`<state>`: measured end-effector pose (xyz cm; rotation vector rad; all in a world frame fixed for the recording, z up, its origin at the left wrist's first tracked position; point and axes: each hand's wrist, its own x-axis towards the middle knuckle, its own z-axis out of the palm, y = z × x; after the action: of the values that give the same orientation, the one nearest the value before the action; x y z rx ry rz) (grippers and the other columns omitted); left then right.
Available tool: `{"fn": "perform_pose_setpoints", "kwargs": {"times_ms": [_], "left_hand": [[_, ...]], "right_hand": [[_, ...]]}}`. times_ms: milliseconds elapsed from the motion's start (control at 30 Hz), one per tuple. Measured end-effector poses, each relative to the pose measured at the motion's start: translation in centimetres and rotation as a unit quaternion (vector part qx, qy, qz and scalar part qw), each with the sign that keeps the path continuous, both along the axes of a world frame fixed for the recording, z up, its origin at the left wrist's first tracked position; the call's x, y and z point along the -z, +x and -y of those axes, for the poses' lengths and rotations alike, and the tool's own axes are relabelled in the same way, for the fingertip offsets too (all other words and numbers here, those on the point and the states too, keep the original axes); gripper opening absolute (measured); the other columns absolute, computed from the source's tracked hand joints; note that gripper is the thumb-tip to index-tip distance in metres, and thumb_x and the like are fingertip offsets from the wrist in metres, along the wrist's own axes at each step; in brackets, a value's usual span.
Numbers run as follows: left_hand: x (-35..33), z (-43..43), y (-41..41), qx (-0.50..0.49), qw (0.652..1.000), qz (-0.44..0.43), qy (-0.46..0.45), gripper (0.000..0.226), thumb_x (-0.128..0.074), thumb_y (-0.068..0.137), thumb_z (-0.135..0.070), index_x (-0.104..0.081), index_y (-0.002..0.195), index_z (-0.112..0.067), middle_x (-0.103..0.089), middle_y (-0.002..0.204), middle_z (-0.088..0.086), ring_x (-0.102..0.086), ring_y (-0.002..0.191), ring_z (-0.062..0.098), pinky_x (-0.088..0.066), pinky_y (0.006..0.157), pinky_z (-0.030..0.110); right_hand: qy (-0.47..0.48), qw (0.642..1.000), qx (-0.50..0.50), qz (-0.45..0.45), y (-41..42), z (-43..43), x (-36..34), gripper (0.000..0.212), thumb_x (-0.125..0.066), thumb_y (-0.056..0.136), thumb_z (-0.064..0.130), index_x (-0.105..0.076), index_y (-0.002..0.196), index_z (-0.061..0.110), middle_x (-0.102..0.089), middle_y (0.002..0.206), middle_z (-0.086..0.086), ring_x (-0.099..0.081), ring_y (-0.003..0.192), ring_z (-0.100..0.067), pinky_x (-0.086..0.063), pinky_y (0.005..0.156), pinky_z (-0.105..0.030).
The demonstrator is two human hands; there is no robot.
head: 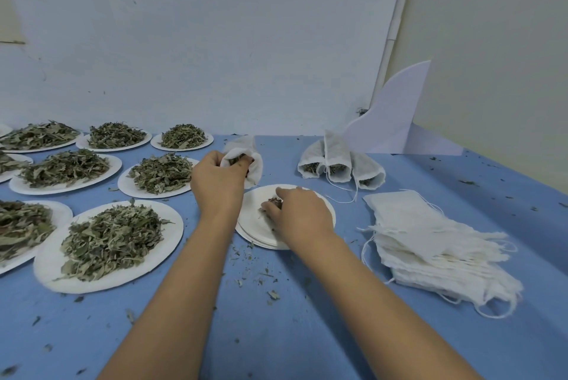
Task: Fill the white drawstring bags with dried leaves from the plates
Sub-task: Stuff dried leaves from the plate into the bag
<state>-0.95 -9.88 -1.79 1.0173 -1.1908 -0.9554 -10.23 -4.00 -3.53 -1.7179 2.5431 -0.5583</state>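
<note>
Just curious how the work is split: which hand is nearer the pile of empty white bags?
The right hand. It gathers leaves on the nearly bare plate just left of the pile of empty bags; the left hand holds a bag open farther left.

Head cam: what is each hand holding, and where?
Left hand grips the white drawstring bag at its open mouth. Right hand pinches a clump of dried leaves on the plate.

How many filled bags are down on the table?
3, side by side at back right: left bag, middle bag, right bag. A fourth bag is held in the left hand, not set down.
</note>
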Motion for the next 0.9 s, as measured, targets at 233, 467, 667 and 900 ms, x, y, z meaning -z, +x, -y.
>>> {"fn": "perform_pose_setpoints", "kwargs": {"times_ms": [233,467,667,900], "left_hand": [[0.1,0.0,0.1,0.006,1.0,-0.004,0.001,0.048,-0.072,0.08,-0.014,-0.03,0.057,-0.017,-0.033,0.054,-0.002,-0.026,0.049,0.013,-0.024,0.048,0.026],[0.2,0.1,0.2,0.005,1.0,0.002,0.008,0.045,-0.072,0.08,-0.015,-0.033,0.057,-0.017,-0.036,0.055,-0.002,-0.029,0.05,0.012,-0.026,0.049,0.025],[0.1,0.0,0.2,0.004,1.0,0.006,0.006,0.043,-0.072,0.081,-0.014,-0.036,0.056,-0.017,-0.039,0.054,-0.003,-0.033,0.049,0.011,-0.028,0.048,0.024],[0.0,0.1,0.4,0.0,1.0,0.003,0.015,0.046,-0.071,0.081,-0.015,-0.031,0.058,-0.016,-0.033,0.056,-0.001,-0.027,0.05,0.013,-0.024,0.048,0.025]], "right_hand": [[0.003,0.995,-0.036,-0.094,1.3,-0.4,0.6,0.027,-0.041,0.094,0.003,-0.058,0.115,0.007,-0.058,0.111,-0.014,-0.052,0.095,-0.031,-0.025,0.065,-0.03],[-0.014,0.998,-0.048,-0.048,1.5,-0.5,0.3,0.018,-0.041,0.092,0.008,-0.052,0.079,0.011,-0.064,0.102,-0.013,-0.051,0.083,-0.03,-0.027,0.065,-0.03],[-0.052,0.996,-0.074,-0.019,1.5,0.6,-0.3,0.038,-0.038,0.098,0.035,-0.058,0.124,0.016,-0.054,0.128,-0.007,-0.048,0.119,-0.029,-0.039,0.09,-0.039],[-0.023,0.991,-0.127,-0.031,0.7,0.8,-0.1,0.027,-0.048,0.091,0.015,-0.07,0.106,0.019,-0.069,0.104,-0.003,-0.056,0.103,-0.025,-0.033,0.103,-0.037]]}}
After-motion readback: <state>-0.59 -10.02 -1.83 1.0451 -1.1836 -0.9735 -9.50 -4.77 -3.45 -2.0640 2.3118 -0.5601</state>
